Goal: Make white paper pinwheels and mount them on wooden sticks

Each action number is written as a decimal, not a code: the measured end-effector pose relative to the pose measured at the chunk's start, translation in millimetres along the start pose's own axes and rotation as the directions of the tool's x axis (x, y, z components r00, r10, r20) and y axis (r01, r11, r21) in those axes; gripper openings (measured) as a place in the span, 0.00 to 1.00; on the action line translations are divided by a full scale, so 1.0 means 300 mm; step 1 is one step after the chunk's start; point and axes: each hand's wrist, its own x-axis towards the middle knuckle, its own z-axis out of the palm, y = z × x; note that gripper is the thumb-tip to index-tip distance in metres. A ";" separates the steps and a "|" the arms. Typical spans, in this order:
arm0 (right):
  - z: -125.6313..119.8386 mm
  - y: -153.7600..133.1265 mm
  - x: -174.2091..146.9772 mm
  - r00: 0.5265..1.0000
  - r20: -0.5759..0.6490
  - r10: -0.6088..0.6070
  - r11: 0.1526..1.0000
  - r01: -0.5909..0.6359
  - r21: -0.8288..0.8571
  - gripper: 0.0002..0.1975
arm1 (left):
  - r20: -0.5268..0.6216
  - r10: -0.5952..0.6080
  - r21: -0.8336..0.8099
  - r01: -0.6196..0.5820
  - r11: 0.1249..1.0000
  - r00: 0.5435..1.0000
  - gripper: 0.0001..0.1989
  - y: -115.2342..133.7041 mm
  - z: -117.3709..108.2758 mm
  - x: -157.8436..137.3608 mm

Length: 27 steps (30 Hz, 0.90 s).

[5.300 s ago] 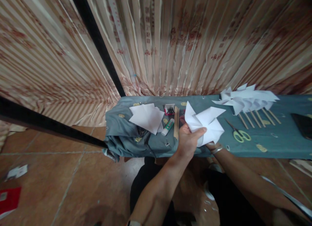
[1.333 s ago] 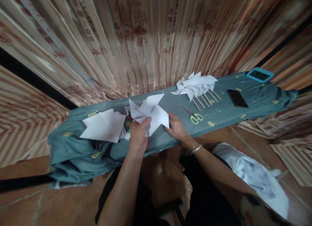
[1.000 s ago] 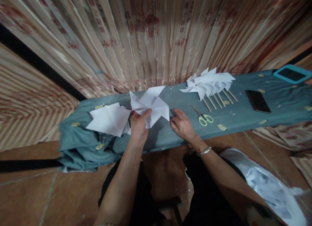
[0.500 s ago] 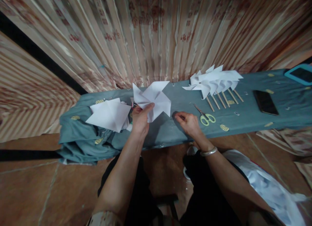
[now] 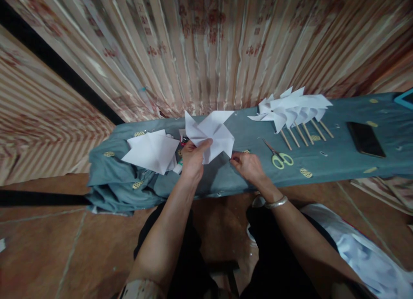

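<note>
A white paper pinwheel (image 5: 218,135) with folded blades is held up over the cloth-covered table. My left hand (image 5: 194,159) is closed on it, with the thumb pressed near its centre. My right hand (image 5: 247,164) is just right of the lowest blade, its fingertips pinched together. Whatever is between those fingertips is too small to name. Left of the pinwheel lies a stack of folded white paper (image 5: 153,150). Small items partly show behind my left hand.
Scissors with yellow-green handles (image 5: 280,158) lie right of my right hand. Farther right are several finished pinwheels on wooden sticks (image 5: 295,109), a black phone (image 5: 366,139) and a blue-edged device (image 5: 405,99). A curtain (image 5: 206,53) hangs behind the table (image 5: 338,161).
My right hand has come closer to the pinwheel's lower right blade. My left hand keeps its hold. The whole view has shifted slightly, so things appear farther right.
</note>
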 end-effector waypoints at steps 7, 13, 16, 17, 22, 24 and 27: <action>-0.013 -0.022 -0.034 0.995 0.000 -0.097 0.986 0.096 -0.140 0.15 | 0.003 0.006 0.009 -0.006 1.000 1.000 0.17 -0.003 0.001 -0.004; 0.033 -0.006 -0.052 0.979 -0.096 -0.179 0.976 0.164 -0.146 0.15 | 0.024 0.000 0.007 0.000 1.000 1.000 0.17 -0.005 0.002 -0.008; 0.058 0.014 -0.059 0.958 -0.171 -0.228 0.972 0.214 -0.097 0.15 | 0.025 -0.006 -0.008 0.006 1.000 1.000 0.17 -0.008 0.003 -0.007; 0.064 0.021 -0.061 0.951 -0.197 -0.238 0.971 0.228 -0.073 0.15 | 0.025 -0.010 -0.008 0.010 1.000 1.000 0.17 -0.009 0.005 -0.007; 0.079 0.058 -0.071 0.924 -0.284 -0.255 0.950 0.294 0.102 0.11 | 0.015 -0.003 0.012 0.003 1.000 1.000 0.16 -0.019 0.014 -0.009; 0.078 0.065 -0.075 0.921 -0.305 -0.242 0.938 0.302 0.168 0.10 | 0.013 0.003 0.027 -0.003 1.000 1.000 0.16 -0.025 0.017 -0.010; 0.073 0.067 -0.084 0.922 -0.316 -0.221 0.931 0.297 0.214 0.09 | 0.022 0.003 0.041 -0.004 0.999 1.000 0.14 -0.033 0.020 -0.011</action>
